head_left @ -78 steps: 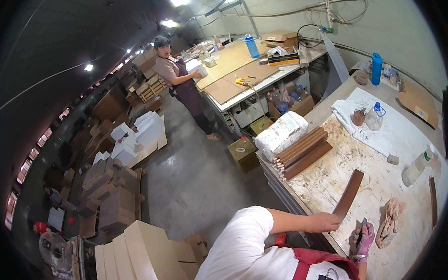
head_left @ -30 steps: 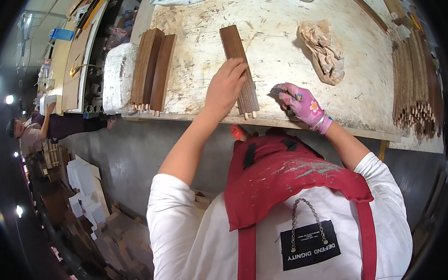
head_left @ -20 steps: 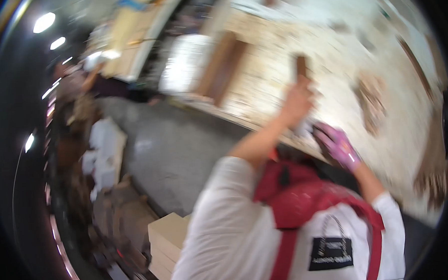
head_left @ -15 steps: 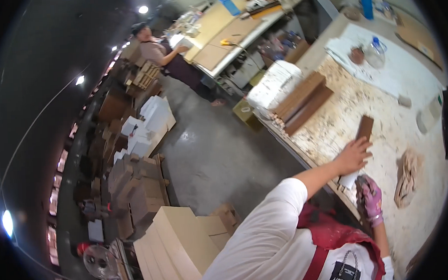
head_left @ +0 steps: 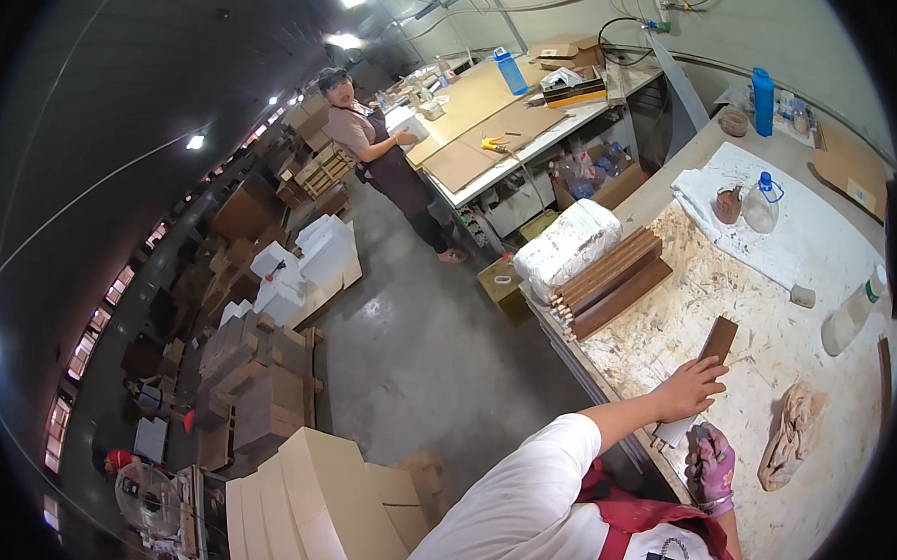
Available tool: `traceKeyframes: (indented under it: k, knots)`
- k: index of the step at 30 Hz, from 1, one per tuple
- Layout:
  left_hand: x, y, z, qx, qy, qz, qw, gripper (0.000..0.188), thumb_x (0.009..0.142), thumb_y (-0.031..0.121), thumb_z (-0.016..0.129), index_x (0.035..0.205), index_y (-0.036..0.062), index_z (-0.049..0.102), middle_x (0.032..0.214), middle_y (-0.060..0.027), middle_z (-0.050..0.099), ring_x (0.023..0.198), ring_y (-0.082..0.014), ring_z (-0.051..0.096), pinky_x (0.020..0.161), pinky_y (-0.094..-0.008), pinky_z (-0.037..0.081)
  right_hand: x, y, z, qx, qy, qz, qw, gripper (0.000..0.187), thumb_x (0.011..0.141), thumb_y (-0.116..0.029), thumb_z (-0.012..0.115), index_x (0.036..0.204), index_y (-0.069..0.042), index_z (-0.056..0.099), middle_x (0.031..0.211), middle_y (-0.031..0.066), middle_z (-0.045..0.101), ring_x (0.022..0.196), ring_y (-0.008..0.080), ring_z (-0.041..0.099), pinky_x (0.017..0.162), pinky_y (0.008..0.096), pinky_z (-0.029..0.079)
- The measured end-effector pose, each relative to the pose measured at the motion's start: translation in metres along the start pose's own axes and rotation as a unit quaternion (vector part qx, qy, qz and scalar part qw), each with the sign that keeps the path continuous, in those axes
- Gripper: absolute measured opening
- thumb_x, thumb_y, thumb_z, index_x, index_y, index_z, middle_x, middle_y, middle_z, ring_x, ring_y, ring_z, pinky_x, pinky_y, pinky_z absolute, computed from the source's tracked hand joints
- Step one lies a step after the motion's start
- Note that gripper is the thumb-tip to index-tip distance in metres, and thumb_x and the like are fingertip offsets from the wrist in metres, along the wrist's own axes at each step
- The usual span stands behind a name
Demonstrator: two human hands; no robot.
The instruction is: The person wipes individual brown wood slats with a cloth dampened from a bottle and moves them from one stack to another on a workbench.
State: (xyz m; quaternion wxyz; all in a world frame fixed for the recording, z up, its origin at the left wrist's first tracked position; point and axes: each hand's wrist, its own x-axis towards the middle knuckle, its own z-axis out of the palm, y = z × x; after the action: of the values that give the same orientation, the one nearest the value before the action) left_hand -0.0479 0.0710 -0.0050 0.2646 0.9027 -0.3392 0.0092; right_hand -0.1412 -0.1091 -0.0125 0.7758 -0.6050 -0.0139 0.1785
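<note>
My bare left hand (head_left: 690, 391) lies across a brown wooden strip (head_left: 719, 339) on the worktable, with its fingers over the strip's edge. One end of the strip sticks out beyond my fingers. A pale, flat end (head_left: 674, 431) shows on the near side of that hand. My right hand (head_left: 715, 462), in a pink and purple glove, is closed at the table's near edge beside the pale end. Something dark shows at its fingers, too unclear to name. A crumpled tan cloth (head_left: 793, 435) lies to the right of both hands.
Stacked brown strips (head_left: 624, 284) lie beside a white wrapped bundle (head_left: 569, 247). A clear jug (head_left: 763, 209) stands on white cloth, with a clear bottle (head_left: 850, 314) at the right. Across the aisle a person (head_left: 383, 158) stands at another table. Cardboard stacks (head_left: 318, 506) are at left.
The view has tilted upward, so more wall and the other table show. My left hand stays on the strip and my right hand stays closed beside it.
</note>
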Motion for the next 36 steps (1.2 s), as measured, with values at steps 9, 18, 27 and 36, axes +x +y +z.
traceKeyframes:
  k: [9,18,27,36]
  knots:
    - [0.0,-0.001,0.002,-0.001,0.0,-0.004,1.0,0.036,0.084,0.021,0.054,0.119,0.011,0.053,0.14,-0.0092,0.035,0.135,-0.029,0.02,0.107,-0.0445,0.023,-0.001,0.004,0.0,-0.004,0.012,-0.015,1.0,0.049,0.086,-0.035,0.058,0.116,0.003,0.05,0.081,0.0042,0.058,0.056,0.0088,0.049,0.049,0.0207,0.039]
    - [-0.001,-0.001,0.001,0.004,0.003,-0.002,1.0,0.037,0.083,0.021,0.055,0.119,0.0108,0.053,0.14,-0.0095,0.034,0.135,-0.0291,0.02,0.107,-0.0443,0.022,-0.002,0.006,-0.002,0.03,0.003,0.007,1.0,0.047,0.086,-0.033,0.058,0.116,0.003,0.05,0.081,0.0044,0.057,0.056,0.0089,0.049,0.05,0.0208,0.04]
    - [0.0,0.0,0.001,0.0,0.007,0.002,1.0,0.037,0.083,0.02,0.055,0.119,0.011,0.053,0.14,-0.0094,0.035,0.135,-0.0289,0.02,0.107,-0.0438,0.022,-0.001,0.008,-0.004,-0.002,0.005,-0.008,1.0,0.047,0.087,-0.032,0.056,0.117,0.003,0.05,0.082,0.0053,0.058,0.058,0.0107,0.052,0.052,0.0225,0.041]
    - [-0.001,-0.002,0.004,-0.001,0.015,-0.002,1.0,0.036,0.083,0.021,0.055,0.117,0.0107,0.054,0.139,-0.0089,0.036,0.135,-0.0282,0.022,0.107,-0.0436,0.023,0.001,0.003,0.0,-0.037,0.018,-0.026,0.999,0.044,0.087,-0.03,0.055,0.116,0.003,0.05,0.083,0.006,0.058,0.057,0.0108,0.052,0.052,0.022,0.041]
